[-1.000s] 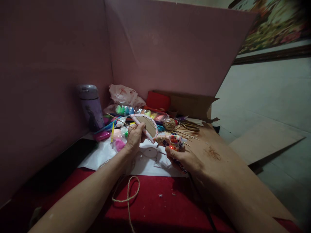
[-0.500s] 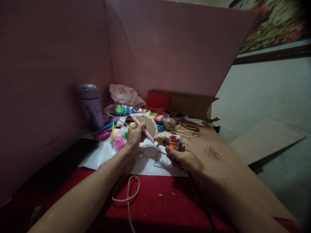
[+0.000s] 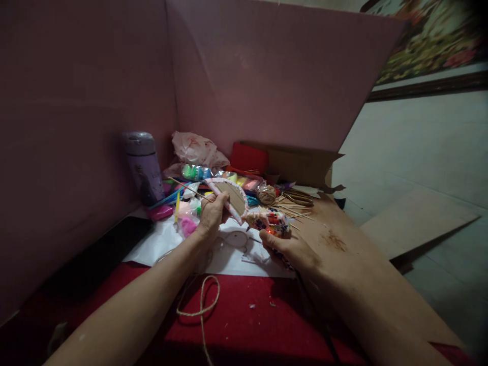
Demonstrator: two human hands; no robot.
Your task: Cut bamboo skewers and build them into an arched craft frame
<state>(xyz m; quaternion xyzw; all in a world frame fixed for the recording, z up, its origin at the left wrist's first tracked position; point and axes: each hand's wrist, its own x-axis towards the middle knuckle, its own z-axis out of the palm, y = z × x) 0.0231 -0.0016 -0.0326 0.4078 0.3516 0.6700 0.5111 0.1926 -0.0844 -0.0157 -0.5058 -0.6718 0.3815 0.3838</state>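
Note:
My left hand is closed on a half-round cardboard fan with a pink-and-white edge and a thin wooden stick running out to the left. My right hand grips a glue gun with a bright flowered pattern and a small red light; its tip points at the fan's lower edge. A dark cord runs back from the gun along my right forearm. Both hands hover over a white paper sheet.
A purple flask stands at the left by the pink partition. Behind the hands lie coloured clay packets, a crumpled plastic bag, a twine ball, loose wooden skewers and a cardboard box. A twine loop lies on the red cloth.

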